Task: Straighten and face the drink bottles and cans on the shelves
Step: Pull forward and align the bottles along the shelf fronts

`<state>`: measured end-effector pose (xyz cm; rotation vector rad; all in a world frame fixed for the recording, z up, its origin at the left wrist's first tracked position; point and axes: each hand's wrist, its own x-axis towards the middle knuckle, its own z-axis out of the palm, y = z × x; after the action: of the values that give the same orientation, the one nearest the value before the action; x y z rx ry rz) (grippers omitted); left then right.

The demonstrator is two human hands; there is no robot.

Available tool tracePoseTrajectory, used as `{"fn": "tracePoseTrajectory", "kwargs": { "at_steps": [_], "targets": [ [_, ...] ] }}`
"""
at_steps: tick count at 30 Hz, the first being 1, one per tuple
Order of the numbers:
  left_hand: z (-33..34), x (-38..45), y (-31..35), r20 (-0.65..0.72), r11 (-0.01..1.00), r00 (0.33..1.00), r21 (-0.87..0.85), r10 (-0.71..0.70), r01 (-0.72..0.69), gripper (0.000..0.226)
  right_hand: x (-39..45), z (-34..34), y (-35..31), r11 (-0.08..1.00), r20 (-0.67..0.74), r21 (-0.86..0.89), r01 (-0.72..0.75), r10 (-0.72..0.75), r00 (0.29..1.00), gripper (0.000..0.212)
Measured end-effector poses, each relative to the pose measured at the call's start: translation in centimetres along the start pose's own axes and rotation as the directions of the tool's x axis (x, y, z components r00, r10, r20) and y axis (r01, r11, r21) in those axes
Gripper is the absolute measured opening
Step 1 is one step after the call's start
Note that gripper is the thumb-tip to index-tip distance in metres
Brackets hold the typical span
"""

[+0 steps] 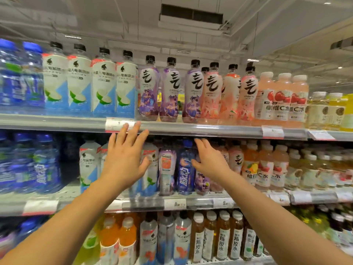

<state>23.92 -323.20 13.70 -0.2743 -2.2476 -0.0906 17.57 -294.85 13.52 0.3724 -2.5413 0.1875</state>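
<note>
Middle shelf [200, 202], L to R. Left hand [125, 159] spread flat, fingers splayed toward 12, in front of the white-blue bottles [88, 165]; contact, can't tell. Pink-label bottle [167, 167] and dark blue bottle [186, 167] stand btwn the hands. Right hand [209, 161] loosely spread at approx 3 o'clock of them, over a purple bottle [202, 180], gripping nothing. Risk, imo: rows packed tight, so a quick shove could topple neighbours off the shelf edge.

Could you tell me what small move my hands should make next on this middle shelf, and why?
Probably close the right hand on the dark blue bottle and lift it out. It stands alone between a bottle showing its back label and purple ones, so it looks misplaced; its kind sits at far left. Both hands are open, the left hand beside the white-and-blue bottles.
</note>
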Motion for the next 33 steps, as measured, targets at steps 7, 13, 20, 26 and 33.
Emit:
{"fn": "tracePoseTrajectory", "kwargs": {
  "at_steps": [7, 13, 20, 26, 33],
  "targets": [
    [1.8, 0.5, -2.7, 0.131, 0.999, 0.99, -0.025, 0.049, -0.046, 0.085, 3.3, 2.0, -4.7, 0.993, 0.036, -0.044, -0.107, 0.108, 0.993, 0.078],
    [2.7, 0.5, -3.6, 0.046, 0.995, 0.996, -0.071, 0.079, -0.075, 0.083, 2.5, 2.9, -6.0, 0.978, -0.169, -0.03, -0.209, 0.201, 0.965, 0.059],
    [2.1, 0.5, -3.7, 0.111, 0.996, 0.992, -0.072, 0.061, -0.053, 0.083, 0.3, 2.0, -6.3, 0.977, -0.168, 0.08, -0.2, 0.211, 0.963, 0.066],
    [-0.5, 1.2, -2.3, 0.247, 0.994, 0.969, -0.104, 0.0, 0.027, 0.081, -5.0, 1.4, -6.0, 0.942, -0.092, 0.206, -0.264, 0.287, 0.954, 0.059],
    [-6.2, -3.0, 0.2, 0.481, 0.908, 0.876, -0.378, 0.027, 0.18, 0.06, -10.8, -0.2, -5.6, 0.927, -0.194, 0.336, -0.168, 0.242, 0.951, 0.058]
  ]
}}
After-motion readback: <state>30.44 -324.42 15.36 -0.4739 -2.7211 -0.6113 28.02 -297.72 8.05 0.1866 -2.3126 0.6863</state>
